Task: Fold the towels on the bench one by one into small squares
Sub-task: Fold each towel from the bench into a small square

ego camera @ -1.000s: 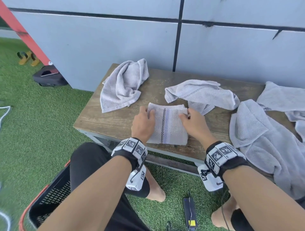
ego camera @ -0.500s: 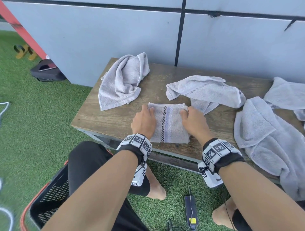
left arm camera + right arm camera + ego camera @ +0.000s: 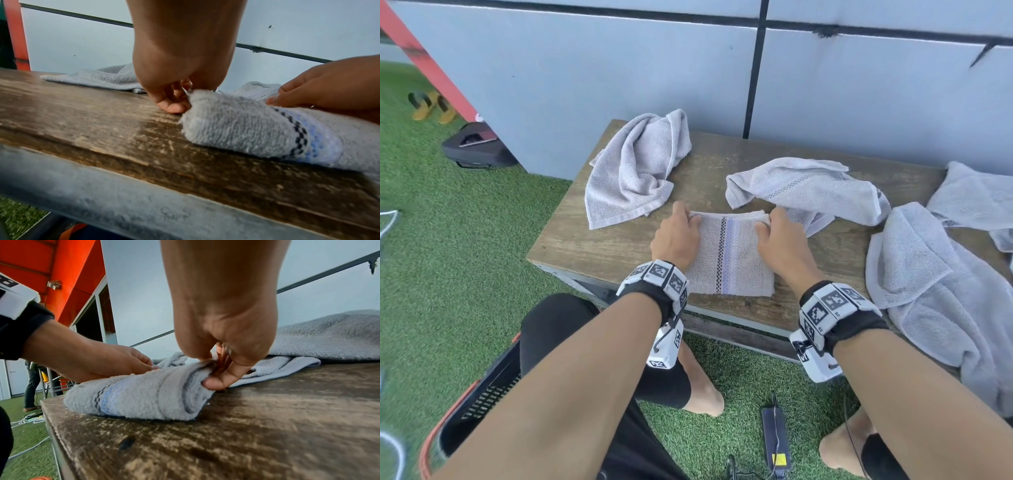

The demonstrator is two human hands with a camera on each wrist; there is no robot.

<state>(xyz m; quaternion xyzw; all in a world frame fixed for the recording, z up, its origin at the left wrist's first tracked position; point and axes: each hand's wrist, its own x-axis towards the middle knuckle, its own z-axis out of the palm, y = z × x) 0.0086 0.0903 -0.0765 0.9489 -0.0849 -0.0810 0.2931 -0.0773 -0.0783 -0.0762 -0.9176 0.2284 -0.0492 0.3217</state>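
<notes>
Head view: folded towel far corners pinched in both hands' grip

Looks like an outdoor spot beside a building from my feed: artificial turf underfoot, grey panel wall behind a weathered wooden worktop, orange steel beam far left, sandals on the grass, laundry basket near left.
</notes>
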